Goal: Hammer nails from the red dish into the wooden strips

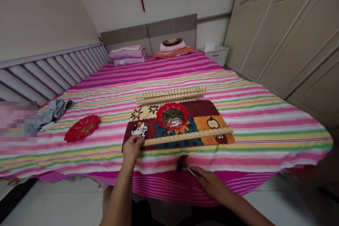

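A pale wooden strip (188, 136) with nails standing along it lies across a patterned mat (203, 111). My left hand (133, 145) is at the strip's left end, its thumb and fingertips pinched together; whatever they hold is too small to make out. My right hand (208, 182) grips a hammer (182, 162) by its handle, the dark head held in front of the strip near the bed's edge. Behind the strip, a red scalloped dish (159, 120) full of loose nails (172, 117) sits on the mat.
More wooden strips studded with nails (172, 96) lie behind the dish. Left on the striped bed (259, 120) are another red dish (82, 128) and grey clothing (57, 111). Folded bedding (129, 55) rests by the headboard (169, 28); a wardrobe (280, 35) stands right.
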`<state>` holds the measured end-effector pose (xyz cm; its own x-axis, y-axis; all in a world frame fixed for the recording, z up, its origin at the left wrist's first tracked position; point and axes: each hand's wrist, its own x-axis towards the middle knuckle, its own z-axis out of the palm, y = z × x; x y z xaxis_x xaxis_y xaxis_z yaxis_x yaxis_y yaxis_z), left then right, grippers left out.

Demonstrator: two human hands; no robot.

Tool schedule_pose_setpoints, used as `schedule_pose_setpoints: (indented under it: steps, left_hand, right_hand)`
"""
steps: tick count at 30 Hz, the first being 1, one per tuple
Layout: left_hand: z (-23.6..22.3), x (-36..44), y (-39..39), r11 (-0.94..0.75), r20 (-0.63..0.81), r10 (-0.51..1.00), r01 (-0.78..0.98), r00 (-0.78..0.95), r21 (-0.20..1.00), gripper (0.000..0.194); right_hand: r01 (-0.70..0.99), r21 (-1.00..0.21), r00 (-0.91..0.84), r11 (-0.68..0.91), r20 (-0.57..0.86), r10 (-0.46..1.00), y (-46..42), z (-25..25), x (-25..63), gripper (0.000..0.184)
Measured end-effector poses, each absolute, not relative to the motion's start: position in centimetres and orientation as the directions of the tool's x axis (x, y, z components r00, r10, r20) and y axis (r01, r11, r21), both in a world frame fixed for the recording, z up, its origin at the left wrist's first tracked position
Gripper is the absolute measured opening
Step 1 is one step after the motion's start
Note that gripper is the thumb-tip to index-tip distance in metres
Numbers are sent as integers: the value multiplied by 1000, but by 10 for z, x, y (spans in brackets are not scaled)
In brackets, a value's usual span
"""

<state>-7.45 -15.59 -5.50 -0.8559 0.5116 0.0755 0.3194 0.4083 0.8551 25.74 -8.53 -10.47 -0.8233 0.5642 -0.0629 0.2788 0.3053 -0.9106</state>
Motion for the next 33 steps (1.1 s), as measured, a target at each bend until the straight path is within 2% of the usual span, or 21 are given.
schedule_pose_setpoints:
  steps: [9,17,22,27,33]
  left_hand:
    - [-52,-62,-150,502,1,527,312,-850,807,18]
    - [-44,-50,-149,567,34,559,411,-829,714,12]
    - [-50,-47,-150,538,106,597,494,-795,683,10]
    - [-55,-46,-151,529,107,600,494,-793,690,13]
    - [-54,-43,-151,535,109,593,492,-798,687,13]
  right_hand:
    - [309,-894,-813,326,-70,578,-88,-100,256,46]
    - [308,-888,-820,341,-66,569,-89,-105,258,45]
    - [300,-885,-837,355,-66,543,-98,-89,254,43]
    - [187,-897,-842,400,63,535,-98,-32,221,44]
    - [157,-769,-834,620,233,500,-76,14,155,42]
